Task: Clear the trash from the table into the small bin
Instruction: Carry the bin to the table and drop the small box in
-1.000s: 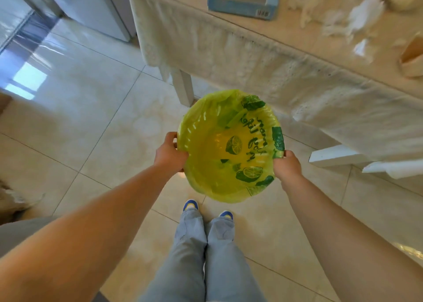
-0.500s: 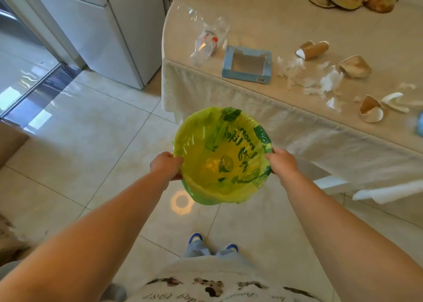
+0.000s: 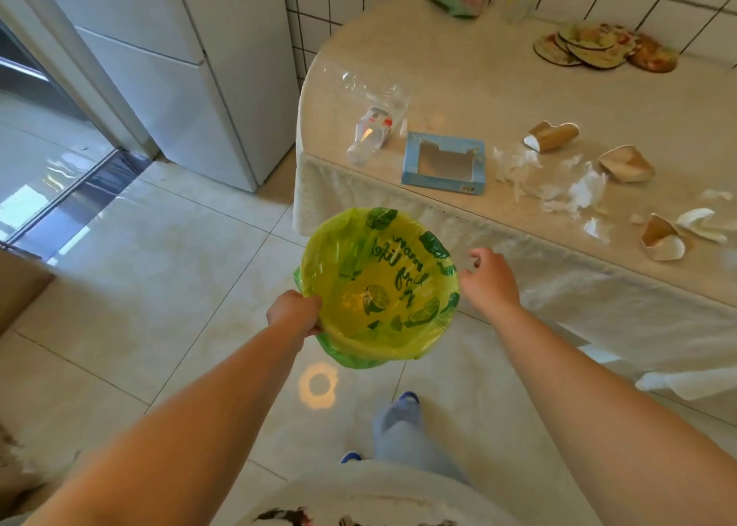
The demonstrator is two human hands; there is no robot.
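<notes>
A: Start with the biggest thing. What's the table (image 3: pixel 498 87) like?

B: Rounded at its near corner and draped in a pale cream cloth with a soft, slightly nubbly hang. It stands against a white tiled wall, beside a smooth white fridge (image 3: pixel 191 75), on glossy beige floor tiles.

A: And the bin?

B: The small bin (image 3: pixel 379 286) is round, lined with a thin, glossy yellow-green bag printed with dark green leaves, lime slices and handwriting. It is held in the air in front of the table's edge, mouth up, nothing visible inside.

A: Who has it?

B: The left hand (image 3: pixel 295 312) grips the near-left rim, fingers curled over the bag's folded edge. The right hand (image 3: pixel 488 278) is just off the right rim, fingers loosely bent, holding nothing.

A: The trash?

B: A flat blue cardboard box (image 3: pixel 443 163) with a cut-out window near the table edge, a crushed clear plastic bottle (image 3: pixel 373 129) left of it, torn brown paper cups (image 3: pixel 552 137) with white insides, and shredded white tissue (image 3: pixel 574 190) between them
</notes>
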